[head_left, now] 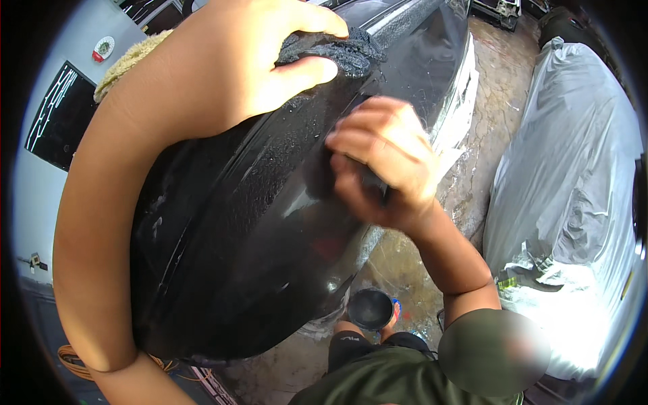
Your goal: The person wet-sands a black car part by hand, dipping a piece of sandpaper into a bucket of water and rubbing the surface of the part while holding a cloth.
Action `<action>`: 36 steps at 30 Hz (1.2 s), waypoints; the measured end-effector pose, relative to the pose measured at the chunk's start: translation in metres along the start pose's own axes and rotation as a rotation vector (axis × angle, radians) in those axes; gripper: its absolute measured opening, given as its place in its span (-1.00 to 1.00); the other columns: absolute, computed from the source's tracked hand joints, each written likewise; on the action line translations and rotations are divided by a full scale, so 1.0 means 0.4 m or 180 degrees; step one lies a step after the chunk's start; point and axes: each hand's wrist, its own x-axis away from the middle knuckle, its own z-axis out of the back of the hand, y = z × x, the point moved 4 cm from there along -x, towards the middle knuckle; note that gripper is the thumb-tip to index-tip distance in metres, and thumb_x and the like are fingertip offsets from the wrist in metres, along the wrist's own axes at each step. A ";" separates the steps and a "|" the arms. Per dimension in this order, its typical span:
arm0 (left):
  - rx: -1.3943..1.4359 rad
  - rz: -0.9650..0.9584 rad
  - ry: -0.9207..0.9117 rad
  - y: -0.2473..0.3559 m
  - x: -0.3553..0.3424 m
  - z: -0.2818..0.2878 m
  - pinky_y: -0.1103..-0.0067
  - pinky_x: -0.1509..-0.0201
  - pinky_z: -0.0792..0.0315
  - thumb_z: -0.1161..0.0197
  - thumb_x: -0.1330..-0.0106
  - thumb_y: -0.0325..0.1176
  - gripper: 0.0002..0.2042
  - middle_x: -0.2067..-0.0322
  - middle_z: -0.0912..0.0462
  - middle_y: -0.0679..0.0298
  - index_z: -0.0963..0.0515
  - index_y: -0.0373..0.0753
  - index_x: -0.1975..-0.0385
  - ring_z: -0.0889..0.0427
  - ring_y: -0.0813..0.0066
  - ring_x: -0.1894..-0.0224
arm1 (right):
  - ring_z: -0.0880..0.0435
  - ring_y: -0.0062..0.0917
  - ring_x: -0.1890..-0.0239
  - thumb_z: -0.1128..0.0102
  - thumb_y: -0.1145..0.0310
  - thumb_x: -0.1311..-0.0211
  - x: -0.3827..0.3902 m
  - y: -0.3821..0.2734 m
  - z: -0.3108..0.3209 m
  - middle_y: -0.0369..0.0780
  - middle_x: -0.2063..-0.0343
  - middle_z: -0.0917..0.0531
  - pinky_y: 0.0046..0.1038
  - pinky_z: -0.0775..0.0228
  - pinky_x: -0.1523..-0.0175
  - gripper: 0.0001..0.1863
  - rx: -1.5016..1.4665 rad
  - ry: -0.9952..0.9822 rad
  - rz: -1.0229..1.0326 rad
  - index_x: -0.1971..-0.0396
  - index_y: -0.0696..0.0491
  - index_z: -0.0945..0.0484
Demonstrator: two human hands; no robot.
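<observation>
A glossy black car body panel (270, 256) curves through the middle of the head view, wet and beaded with water along its ridge. At the far side of the panel my left hand (253, 64) is closed round a bunched dark wet cloth (354, 55), thumb and fingers on either side of it. To its right and nearer, my right hand (395, 162) is curled against the panel's right flank. Its fingers are bent and slightly smeared by motion. What lies under them, if anything, is hidden.
A black bowl (370, 309) stands on the wet floor (398, 266) by my feet. On the right, a long shape lies under grey plastic sheeting (553, 155). White masking sheet (462, 101) hangs along the panel's right edge. An orange cable (74, 364) is coiled at lower left.
</observation>
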 end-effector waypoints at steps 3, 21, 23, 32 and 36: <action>0.0062 0.0039 -0.0055 0.006 0.005 -0.003 0.25 -0.06 -0.70 -0.47 -0.46 -0.28 -0.59 0.07 -0.81 -0.09 -0.74 -0.41 -0.18 -0.83 -0.08 0.06 | -0.81 -0.22 0.10 -0.51 0.55 0.10 0.005 0.031 0.008 -0.20 0.24 -0.79 -0.16 -0.68 -0.15 -0.69 0.0209 0.0251 -0.0789 0.25 0.06 -0.75; -0.0077 0.0107 -0.0194 -0.007 -0.013 -0.019 0.26 -0.19 -0.65 -0.46 -0.50 -0.22 -0.57 -0.03 -0.80 -0.06 -0.72 -0.35 -0.23 -0.80 -0.04 -0.06 | -0.82 -0.22 0.10 -0.52 0.55 0.05 0.004 0.008 0.005 -0.17 0.23 -0.81 -0.22 -0.69 -0.11 -0.72 0.0103 0.0247 -0.0742 0.26 0.10 -0.76; -0.0107 -0.0067 0.0027 -0.026 -0.010 -0.028 0.26 -0.17 -0.63 -0.44 -0.48 -0.34 -0.66 0.02 -0.80 -0.04 -0.74 -0.36 -0.17 -0.80 -0.04 -0.03 | -0.82 -0.22 0.09 -0.50 0.57 0.01 -0.009 -0.048 -0.006 -0.15 0.23 -0.83 -0.25 -0.69 -0.12 -0.73 -0.0270 0.0093 -0.0242 0.23 0.09 -0.79; -0.0104 -0.0192 0.0086 -0.046 0.003 -0.038 0.25 -0.16 -0.63 -0.46 -0.47 -0.37 -0.66 0.01 -0.80 -0.05 -0.73 -0.36 -0.16 -0.79 -0.07 0.00 | -0.81 -0.23 0.10 -0.55 0.52 0.10 0.000 -0.024 -0.006 -0.20 0.27 -0.78 -0.19 -0.67 -0.12 -0.70 0.0008 0.0174 -0.0186 0.28 0.08 -0.73; -0.0079 -0.0028 0.0024 -0.045 0.000 -0.040 0.24 -0.14 -0.63 -0.45 -0.48 -0.36 -0.66 0.03 -0.79 -0.06 -0.73 -0.36 -0.17 -0.78 -0.08 0.01 | -0.82 -0.22 0.09 -0.52 0.57 0.08 0.006 -0.003 0.000 -0.19 0.25 -0.81 -0.19 -0.68 -0.11 -0.72 0.0200 0.0324 -0.0651 0.27 0.10 -0.75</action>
